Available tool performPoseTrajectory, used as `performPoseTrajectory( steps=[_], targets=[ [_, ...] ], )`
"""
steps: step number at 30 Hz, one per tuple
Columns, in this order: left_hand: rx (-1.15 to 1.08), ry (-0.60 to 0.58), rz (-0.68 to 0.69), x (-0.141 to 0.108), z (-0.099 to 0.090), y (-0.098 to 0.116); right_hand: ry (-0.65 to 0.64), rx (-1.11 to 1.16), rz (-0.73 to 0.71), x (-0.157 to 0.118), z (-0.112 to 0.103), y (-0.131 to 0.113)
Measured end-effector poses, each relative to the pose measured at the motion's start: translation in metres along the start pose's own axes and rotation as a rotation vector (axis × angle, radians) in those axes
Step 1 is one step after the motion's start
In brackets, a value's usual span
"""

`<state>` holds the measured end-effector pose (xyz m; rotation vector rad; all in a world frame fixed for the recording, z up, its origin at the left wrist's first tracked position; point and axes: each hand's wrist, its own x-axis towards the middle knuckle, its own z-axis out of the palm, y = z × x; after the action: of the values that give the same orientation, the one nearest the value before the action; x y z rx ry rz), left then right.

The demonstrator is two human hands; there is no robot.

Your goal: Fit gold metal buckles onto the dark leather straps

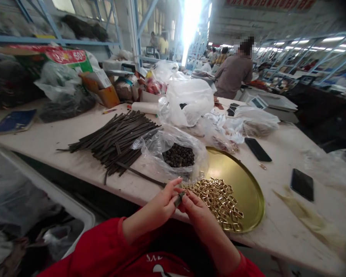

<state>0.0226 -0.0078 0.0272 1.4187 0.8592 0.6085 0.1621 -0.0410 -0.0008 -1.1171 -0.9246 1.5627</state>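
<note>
My left hand [164,200] and my right hand [193,206] meet at the table's front edge, fingers closed on a dark strap [178,200]. One end of a long dark strip [141,174] reaches the left fingers from a pile of dark strips [118,134]. Just beyond the hands lies an open clear plastic bag with small dark loops [178,155] inside. Gold metal buckles [219,200] are heaped on a round gold tray [245,177], right beside my right hand. Whether a buckle is between the fingers is too small to tell.
White plastic bags [190,100] stand behind the loops. Two phones [258,149] lie at the right. A blue booklet [13,121] is at the far left, above a white-rimmed bin [83,211]. A person [233,75] stands across the table.
</note>
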Motion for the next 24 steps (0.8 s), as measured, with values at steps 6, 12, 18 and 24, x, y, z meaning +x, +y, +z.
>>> performPoseTrajectory(
  steps=[6, 12, 18, 24],
  targets=[
    [0.087, 0.031, -0.044, 0.004, -0.007, -0.018, 0.103, -0.084, -0.021, -0.006, 0.006, -0.008],
    [0.120, 0.050, -0.011, -0.004, -0.008, -0.018, 0.179, -0.085, -0.061, -0.012, 0.009, -0.006],
    [0.049, 0.010, 0.028, -0.019, 0.000, -0.009, 0.280, -0.280, -0.125, -0.015, 0.006, -0.001],
    [0.027, -0.049, -0.050, -0.027, 0.003, -0.014, 0.089, -0.317, -0.047, -0.027, -0.002, 0.005]
  ],
)
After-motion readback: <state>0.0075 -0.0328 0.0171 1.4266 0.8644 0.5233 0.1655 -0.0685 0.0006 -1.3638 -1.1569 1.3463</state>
